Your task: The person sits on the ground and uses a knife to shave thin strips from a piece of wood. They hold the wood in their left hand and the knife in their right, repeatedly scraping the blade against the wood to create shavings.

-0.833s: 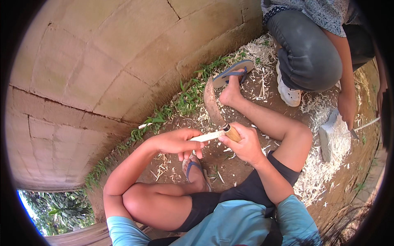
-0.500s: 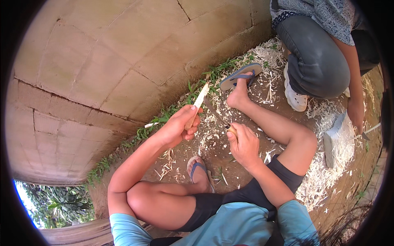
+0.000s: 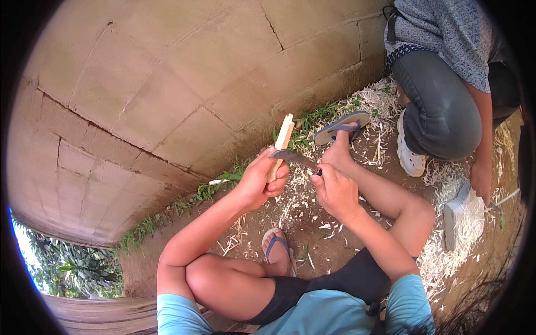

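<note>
Beside the block wall (image 3: 167,89), on bare dirt strewn with pale wood shavings (image 3: 446,251), the person sits with legs drawn in. Their left hand (image 3: 262,181) is curled tight round the lower end of a short pale wooden stick (image 3: 282,142), holding it upright and tilted a little toward the wall — its split top stands clear above the fingers. Their right hand (image 3: 335,190) is closed in a fist on the handle of a curved knife (image 3: 293,158), whose dark blade reaches leftward and lies across the stick just above the left hand's fingers.

Near the hands, the right foot in a blue flip-flop (image 3: 341,127) rests at the grass by the wall's foot; the left foot (image 3: 277,251) is tucked under. To the right another person (image 3: 446,84) crouches in grey trousers and a white shoe (image 3: 410,156), one hand (image 3: 481,181) hanging down just above a flat grey block (image 3: 455,215) among the shavings.
</note>
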Demonstrator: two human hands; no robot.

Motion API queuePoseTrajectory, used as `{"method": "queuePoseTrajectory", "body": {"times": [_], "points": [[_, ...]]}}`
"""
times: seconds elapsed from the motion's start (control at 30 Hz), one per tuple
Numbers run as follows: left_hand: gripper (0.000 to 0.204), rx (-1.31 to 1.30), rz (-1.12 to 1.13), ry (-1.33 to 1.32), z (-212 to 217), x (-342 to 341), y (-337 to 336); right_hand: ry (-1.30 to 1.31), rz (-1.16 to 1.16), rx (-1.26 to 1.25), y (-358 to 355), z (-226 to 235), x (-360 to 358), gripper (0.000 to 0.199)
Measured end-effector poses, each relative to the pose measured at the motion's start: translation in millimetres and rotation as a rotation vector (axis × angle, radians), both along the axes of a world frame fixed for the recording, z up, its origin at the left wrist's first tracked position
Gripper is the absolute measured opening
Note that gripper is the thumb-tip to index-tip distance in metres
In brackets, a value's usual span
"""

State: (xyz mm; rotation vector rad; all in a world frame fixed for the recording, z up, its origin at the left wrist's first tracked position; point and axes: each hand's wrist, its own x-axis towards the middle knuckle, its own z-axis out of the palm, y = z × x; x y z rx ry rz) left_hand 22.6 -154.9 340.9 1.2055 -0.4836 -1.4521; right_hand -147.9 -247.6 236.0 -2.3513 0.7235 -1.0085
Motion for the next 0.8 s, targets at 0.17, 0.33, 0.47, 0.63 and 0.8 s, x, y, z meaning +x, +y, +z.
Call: {"method": "queuePoseTrajectory", "body": {"times": [0.17, 0.33, 0.47, 0.63, 0.8], "points": [[0.027, 0.005, 0.085, -0.22, 23.5, -8.1, -16.5, -0.06, 0.048, -0.065, -42.2, 35.5, -2.8, 0.027], [0.029, -0.115, 0.15, -0.278, 21.0, -50.7, -63.5, -0.22, -0.042, 0.008, -56.1, 4.7, -20.4, 0.018], [0.035, -0.296, 0.269, -0.192, 4.2, -84.3, -89.9, -0.244, -0.056, 0.045, -64.9, -15.0, -35.6, 0.025], [0.037, -0.399, 0.618, 0.09, -67.8, -105.1, -51.9, -0.145, -0.033, -0.234, -66.9, -6.3, -54.3, 0.05], [0.036, -0.325, 0.823, 0.203, -106.0, -95.4, -8.9, 0.033, 0.115, -0.196, -45.1, -26.5, -47.3, 0.06]]}}
